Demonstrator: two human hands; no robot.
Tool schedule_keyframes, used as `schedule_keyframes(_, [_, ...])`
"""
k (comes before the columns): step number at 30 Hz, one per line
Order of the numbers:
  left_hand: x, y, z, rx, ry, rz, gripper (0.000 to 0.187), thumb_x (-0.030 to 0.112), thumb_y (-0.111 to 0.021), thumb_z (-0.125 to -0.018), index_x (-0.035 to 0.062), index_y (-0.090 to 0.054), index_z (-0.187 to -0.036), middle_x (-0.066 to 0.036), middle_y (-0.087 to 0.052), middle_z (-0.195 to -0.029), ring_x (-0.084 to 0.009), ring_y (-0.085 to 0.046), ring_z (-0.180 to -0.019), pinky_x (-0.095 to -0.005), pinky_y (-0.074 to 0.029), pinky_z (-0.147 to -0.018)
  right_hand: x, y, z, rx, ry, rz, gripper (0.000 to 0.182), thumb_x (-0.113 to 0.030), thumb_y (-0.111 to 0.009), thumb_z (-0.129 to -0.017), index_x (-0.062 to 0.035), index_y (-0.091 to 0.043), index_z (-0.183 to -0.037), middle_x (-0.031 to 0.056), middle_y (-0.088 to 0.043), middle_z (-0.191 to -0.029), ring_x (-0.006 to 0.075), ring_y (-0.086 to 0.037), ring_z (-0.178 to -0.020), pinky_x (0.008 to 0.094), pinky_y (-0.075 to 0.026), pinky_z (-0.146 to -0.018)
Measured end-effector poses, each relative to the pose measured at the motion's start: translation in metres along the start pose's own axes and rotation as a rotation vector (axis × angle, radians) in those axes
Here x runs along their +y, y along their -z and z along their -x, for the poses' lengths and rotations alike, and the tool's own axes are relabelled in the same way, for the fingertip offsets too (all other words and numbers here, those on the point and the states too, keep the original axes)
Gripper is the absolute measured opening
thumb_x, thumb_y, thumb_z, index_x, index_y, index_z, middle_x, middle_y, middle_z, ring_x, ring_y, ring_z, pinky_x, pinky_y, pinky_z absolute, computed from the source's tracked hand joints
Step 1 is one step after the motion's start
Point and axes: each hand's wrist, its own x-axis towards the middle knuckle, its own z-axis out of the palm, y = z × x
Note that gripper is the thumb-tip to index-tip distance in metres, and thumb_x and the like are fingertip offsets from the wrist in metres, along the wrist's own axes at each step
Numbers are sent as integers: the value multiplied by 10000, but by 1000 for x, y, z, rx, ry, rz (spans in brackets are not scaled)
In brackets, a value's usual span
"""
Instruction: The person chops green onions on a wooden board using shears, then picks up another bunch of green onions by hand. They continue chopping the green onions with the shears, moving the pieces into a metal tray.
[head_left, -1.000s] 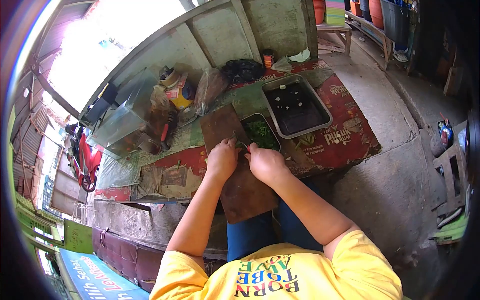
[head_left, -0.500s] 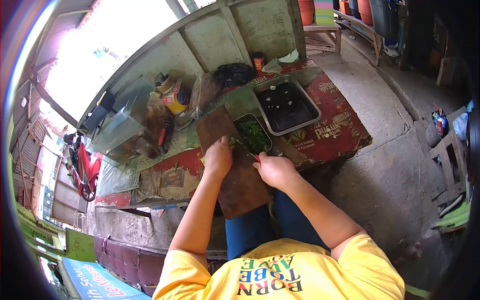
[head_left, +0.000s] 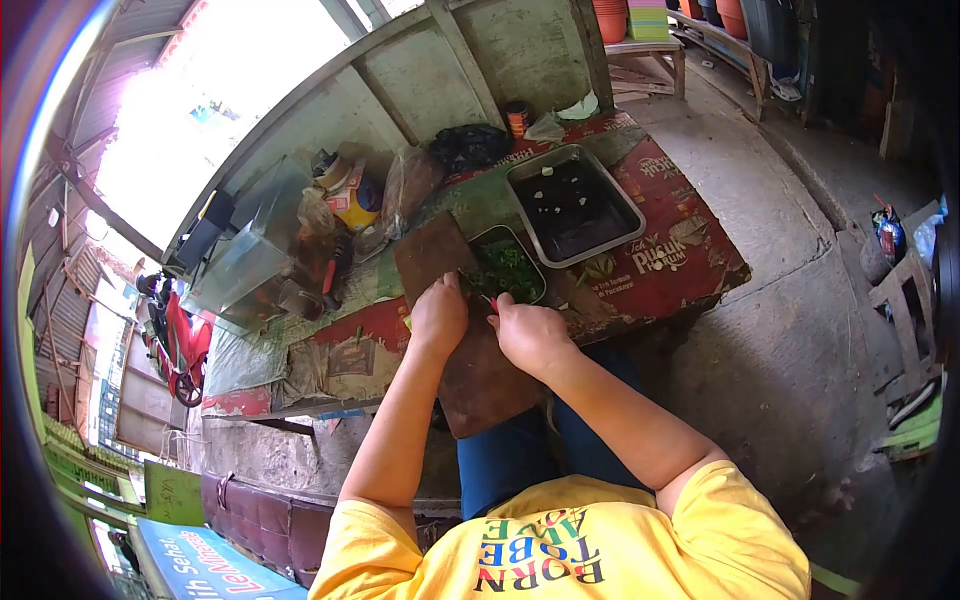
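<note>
A brown wooden cutting board slants from the table's edge toward my lap. Over it, my left hand is closed on a green vegetable; a pale green bit shows beside the hand, the rest is hidden under the fingers. Close by on the right, my right hand grips a knife by its red handle; its blade barely shows. Just beyond the hands, a small metal tray holds chopped greens. Behind it to the right lies a larger metal tray with dark contents and several white pieces.
On the table's left stand a clear glass case, a red-handled tool and a yellow package. A black plastic bag and a small can sit along the back wall. A purple padded seat is at lower left.
My right hand with the knife has moved left and slightly up, closer to my left hand. My left hand stays nearly in place on the board. The view has shifted slightly.
</note>
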Motion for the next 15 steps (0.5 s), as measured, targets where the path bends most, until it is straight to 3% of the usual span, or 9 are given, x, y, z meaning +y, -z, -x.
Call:
schedule_keyframes(1, [-5, -7, 1, -4, 0, 2, 339, 185, -570, -908, -13, -523, -1178, -257, -646, -1051, -421, -626, -990, -493, -501, -839, 0, -2, -2, 2, 6, -2, 307, -303, -468, -985, -1, -497, -1036, 187, -693, -804, 341, -706, -775, 460, -552, -656])
schedule_keyframes(3, [-11, -19, 5, 217, -175, 34, 388, 178, -552, -913, -23, -506, -1241, -278, -606, -1166, -422, -596, -1075, -476, -479, -917, 2, -9, -5, 1, 9, -3, 310, -305, -468, -986, -1, -492, -1040, 187, -694, -806, 341, -706, -775, 460, -552, -657])
schedule_keyframes(4, [-15, -24, 5, 213, -174, 38, 388, 178, -552, -913, -23, -506, -1241, -278, -606, -1166, -422, -596, -1075, -476, -479, -917, 3, -13, -6, 39, 26, 14, 311, -310, -482, -979, -2, -496, -1020, 177, -685, -761, 337, -702, -732, 453, -553, -622])
schedule_keyframes(6, [-12, -21, 8, 166, -151, 81, 417, 113, -512, -905, -63, -488, -1283, -270, -532, -1314, -389, -508, -1235, -427, -422, -1027, 3, -17, -9, 72, 39, 34, 313, -316, -496, -972, -4, -499, -1001, 168, -676, -715, 333, -698, -689, 446, -554, -586])
schedule_keyframes(9, [-14, -21, 9, 186, -182, 112, 389, 96, -502, -914, -61, -500, -1270, -248, -545, -1307, -379, -506, -1236, -429, -414, -1032, 3, -20, -17, 52, 42, 51, 314, -316, -504, -969, -3, -501, -997, 162, -679, -719, 322, -700, -684, 429, -555, -568])
schedule_keyframes(15, [-20, -26, 9, 240, -222, 118, 353, 102, -521, -927, -28, -526, -1254, -218, -568, -1284, -384, -531, -1197, -440, -436, -999, -1, -19, -39, -3, 18, 33, 315, -319, -509, -966, -7, -505, -1005, 184, -687, -778, 345, -702, -766, 457, -557, -655])
